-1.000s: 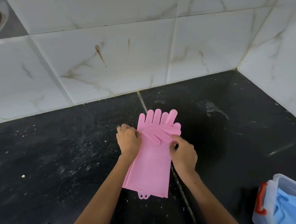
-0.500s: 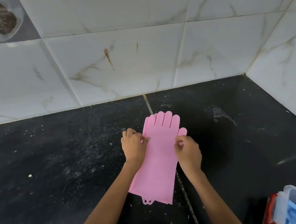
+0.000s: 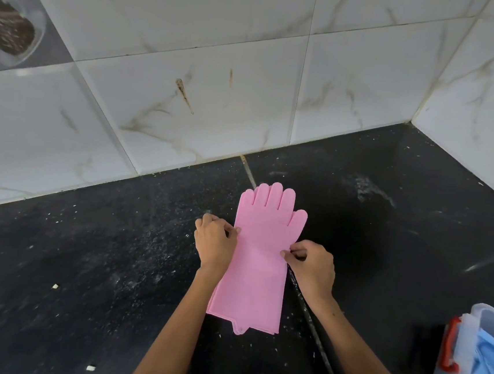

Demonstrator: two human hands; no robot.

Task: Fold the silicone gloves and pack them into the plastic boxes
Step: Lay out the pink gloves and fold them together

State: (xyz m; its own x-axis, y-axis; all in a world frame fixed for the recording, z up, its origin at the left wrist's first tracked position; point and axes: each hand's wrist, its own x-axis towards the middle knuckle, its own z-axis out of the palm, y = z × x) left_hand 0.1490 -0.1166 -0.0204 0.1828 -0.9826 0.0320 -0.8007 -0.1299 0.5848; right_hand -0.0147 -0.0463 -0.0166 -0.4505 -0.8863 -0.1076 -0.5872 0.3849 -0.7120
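Note:
A pink silicone glove (image 3: 258,263) lies flat on the black countertop (image 3: 96,263), fingers pointing to the wall, cuff toward me. A second pink layer shows under its cuff edge. My left hand (image 3: 214,242) pinches the glove's left edge near the palm. My right hand (image 3: 312,264) pinches the right edge a little lower, below the thumb. A clear plastic box (image 3: 474,365) with a red latch stands at the right edge and holds a folded blue glove (image 3: 491,364).
White marble-look tiled walls (image 3: 220,78) meet in a corner at the back right. A glass jar (image 3: 10,28) of dark contents sits in a niche at the upper left. Crumbs and dust speckle the countertop.
The folded-over top glove fingers seen one second ago now lie flat and straight. My right hand has slid down the right edge. The view has shifted slightly left.

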